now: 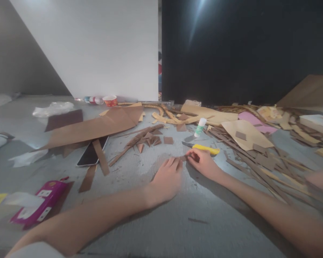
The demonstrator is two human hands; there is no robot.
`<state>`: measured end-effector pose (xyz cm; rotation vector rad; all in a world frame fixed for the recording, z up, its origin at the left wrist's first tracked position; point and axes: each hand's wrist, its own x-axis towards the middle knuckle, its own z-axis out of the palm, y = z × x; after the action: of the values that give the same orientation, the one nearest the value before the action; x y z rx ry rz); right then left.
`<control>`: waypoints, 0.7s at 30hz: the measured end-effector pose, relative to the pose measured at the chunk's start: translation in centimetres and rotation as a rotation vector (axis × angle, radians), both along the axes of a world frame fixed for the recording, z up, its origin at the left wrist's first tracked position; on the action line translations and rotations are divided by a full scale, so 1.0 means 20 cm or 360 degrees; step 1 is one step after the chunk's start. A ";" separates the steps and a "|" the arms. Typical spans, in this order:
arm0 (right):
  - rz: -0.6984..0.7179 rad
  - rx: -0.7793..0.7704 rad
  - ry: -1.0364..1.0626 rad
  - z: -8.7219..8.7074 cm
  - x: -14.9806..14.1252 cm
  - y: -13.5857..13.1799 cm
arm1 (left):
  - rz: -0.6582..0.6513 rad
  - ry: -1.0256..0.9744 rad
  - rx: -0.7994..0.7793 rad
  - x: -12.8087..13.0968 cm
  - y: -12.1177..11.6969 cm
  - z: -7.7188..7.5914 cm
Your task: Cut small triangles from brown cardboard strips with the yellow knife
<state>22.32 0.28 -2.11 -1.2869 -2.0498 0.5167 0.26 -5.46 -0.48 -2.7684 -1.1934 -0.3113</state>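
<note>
My left hand (167,179) rests on the grey table with its fingers bent and pressed together. Between both hands shows the edge of a small brown paper piece (183,158), mostly covered by the fingers. Thumb and fingertips of my right hand (204,165) pinch its other end. Just beyond the right hand lies a yellow utility knife (206,149) with its blade out to the left. A glue stick (200,127) stands behind the knife. Further back are a brown paper square (168,140) and several folded brown paper points (150,139) beside a ridged paper strip (140,138).
Left are a phone (90,153) partly under brown paper (97,129) and a magenta tissue pack (40,202). Brown strips (253,161) and beige paper (246,134) pile up on the right. Another person's blurred hand (321,180) is at the right edge. A red cup (110,101) stands behind.
</note>
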 end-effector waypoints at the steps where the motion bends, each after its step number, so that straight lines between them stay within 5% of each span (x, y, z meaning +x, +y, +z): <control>1: 0.0004 -0.0002 -0.0010 0.00 0.00 0.00 | -0.0010 0.0010 -0.0003 0.00 0.00 0.00; 21: 0.0096 -0.0219 -0.0185 0.05 -0.01 0.04 | -0.0030 0.0041 -0.0032 0.00 0.00 0.01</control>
<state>22.12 1.12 -1.06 -1.3666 -2.1874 0.6335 0.33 -5.45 -0.34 -2.7932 -1.1717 -0.2661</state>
